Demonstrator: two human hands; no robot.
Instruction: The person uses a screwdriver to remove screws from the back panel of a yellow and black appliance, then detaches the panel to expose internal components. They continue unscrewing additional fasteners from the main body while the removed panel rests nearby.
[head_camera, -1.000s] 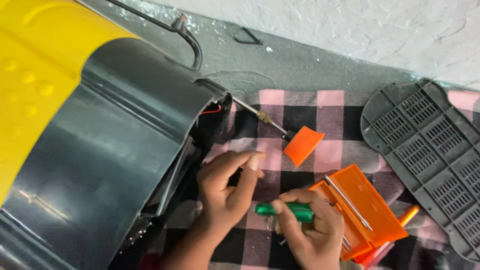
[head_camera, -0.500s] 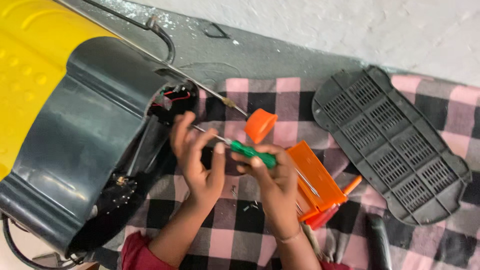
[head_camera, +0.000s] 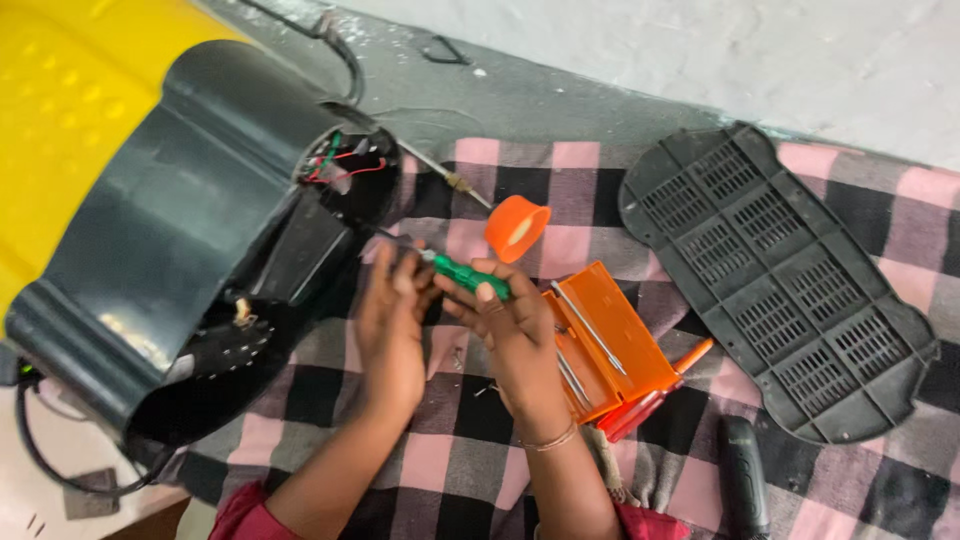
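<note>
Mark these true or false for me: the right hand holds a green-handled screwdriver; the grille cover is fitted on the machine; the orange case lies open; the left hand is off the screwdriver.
1. The right hand holds the green-handled screwdriver. True.
2. The grille cover is fitted on the machine. False: it lies apart on the checked cloth.
3. The orange case lies open. True.
4. The left hand is off the screwdriver. False: its fingers meet the shaft.

We see one package: open orange plastic tool case (head_camera: 610, 340), rectangular, w/ metal bits inside, on checked cloth just right of hands. No labels, signs, screens.
</note>
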